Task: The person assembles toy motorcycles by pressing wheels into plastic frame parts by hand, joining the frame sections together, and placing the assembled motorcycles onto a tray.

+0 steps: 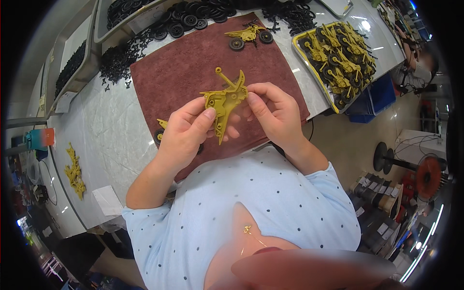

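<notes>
Between my two hands, above a dark red towel (164,82), is a yellow plastic toy motorcycle body (224,104) without wheels. My left hand (186,125) pinches its left side between thumb and fingers. At its right edge, the thumb and forefinger of my right hand (273,108) close on it. A toy motorcycle with two black wheels (249,36) rests at the towel's far edge. Partly hidden behind my left hand is another wheeled yellow toy (159,135).
A yellow-rimmed tray (316,89) of toy motorcycles stands to the right. Black wheels (188,19) and small black parts (118,60) lie along the far side, beside grey bins (89,53). Yellow bodies (74,171) and a paper slip (107,200) lie at left.
</notes>
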Tool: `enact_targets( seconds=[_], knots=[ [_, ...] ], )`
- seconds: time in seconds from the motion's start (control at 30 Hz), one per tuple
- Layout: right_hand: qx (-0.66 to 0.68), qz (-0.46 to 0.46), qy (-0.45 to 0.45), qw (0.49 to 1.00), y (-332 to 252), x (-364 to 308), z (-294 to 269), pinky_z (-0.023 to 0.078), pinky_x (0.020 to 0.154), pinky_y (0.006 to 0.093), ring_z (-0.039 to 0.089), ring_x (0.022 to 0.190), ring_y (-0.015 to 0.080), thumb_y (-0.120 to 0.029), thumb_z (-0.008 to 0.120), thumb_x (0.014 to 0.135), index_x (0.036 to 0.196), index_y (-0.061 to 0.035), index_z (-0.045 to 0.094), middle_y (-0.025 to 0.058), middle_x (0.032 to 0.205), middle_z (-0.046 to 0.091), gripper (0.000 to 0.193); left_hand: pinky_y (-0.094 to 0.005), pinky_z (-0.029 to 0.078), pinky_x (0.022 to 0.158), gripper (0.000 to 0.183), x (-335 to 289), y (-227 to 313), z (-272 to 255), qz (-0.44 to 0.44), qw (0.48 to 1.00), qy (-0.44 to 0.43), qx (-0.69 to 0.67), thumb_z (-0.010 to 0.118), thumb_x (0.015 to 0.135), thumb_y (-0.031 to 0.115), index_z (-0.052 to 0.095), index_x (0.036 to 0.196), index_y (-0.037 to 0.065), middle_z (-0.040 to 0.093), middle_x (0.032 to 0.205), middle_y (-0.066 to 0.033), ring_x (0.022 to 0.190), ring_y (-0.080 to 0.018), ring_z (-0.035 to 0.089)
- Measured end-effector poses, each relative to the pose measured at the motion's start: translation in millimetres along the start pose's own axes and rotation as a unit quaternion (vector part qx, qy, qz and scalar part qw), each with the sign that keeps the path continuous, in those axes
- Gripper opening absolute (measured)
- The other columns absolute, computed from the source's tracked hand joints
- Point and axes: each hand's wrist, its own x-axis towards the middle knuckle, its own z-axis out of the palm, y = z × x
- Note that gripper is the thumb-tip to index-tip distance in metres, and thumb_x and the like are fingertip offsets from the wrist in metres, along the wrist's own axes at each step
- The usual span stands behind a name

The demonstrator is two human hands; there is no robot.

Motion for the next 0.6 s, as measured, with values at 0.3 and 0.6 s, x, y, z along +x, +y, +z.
enact_targets(
  seconds=[0.3,0.6],
  knots=[
    [-0.045,-0.003,0.052,0.998,-0.5,11.0,-14.5,0.05,0.065,0.0208,0.06,0.075,0.0079,-0.008,0.055,0.096,0.11,0.0018,0.06,0.0058,0.091,0.064,0.018,-0.0268,0.052,0.074,0.033,7.0,3.9,-14.6,0.083,0.988,0.076,0.103,0.042,0.101,0.013,0.047,0.129,-0.004,0.065,0.109,-0.0147,0.088,-0.017,0.066],
    [-0.174,0.004,0.031,0.984,23.0,11.8,-31.5,0.05,0.07,0.0208,0.062,0.079,0.0092,-0.01,0.058,0.095,0.112,-0.002,0.061,0.0049,0.093,0.065,0.019,-0.0297,0.051,0.079,0.046,14.2,15.5,-41.0,0.03,0.995,0.084,0.052,0.046,0.101,0.034,0.048,0.133,0.0,0.064,0.107,-0.0107,0.087,-0.0153,0.059]
  ],
)
